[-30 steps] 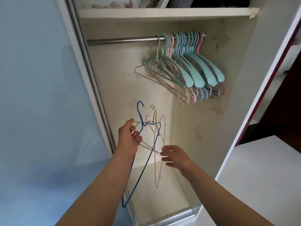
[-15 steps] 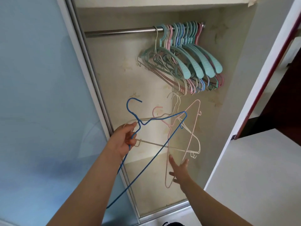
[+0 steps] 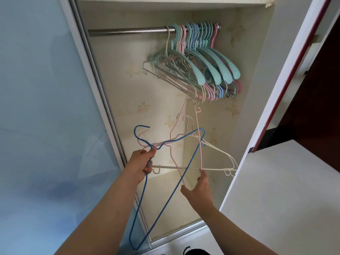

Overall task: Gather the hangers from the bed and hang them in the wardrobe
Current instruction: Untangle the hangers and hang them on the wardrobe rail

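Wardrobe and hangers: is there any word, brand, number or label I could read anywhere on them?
None: no readable text shows in this view.
Teal plastic hangers on the rail: ribbed ends, no lettering visible.
Blue wire hanger in the left hand: bare.
Wardrobe back wall: faint star or flower pattern only, no words.

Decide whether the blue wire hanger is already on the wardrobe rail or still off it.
Off the rail. The blue hanger hangs tilted from the left hand, which grips its neck, with its hook free in the air far below the rail.
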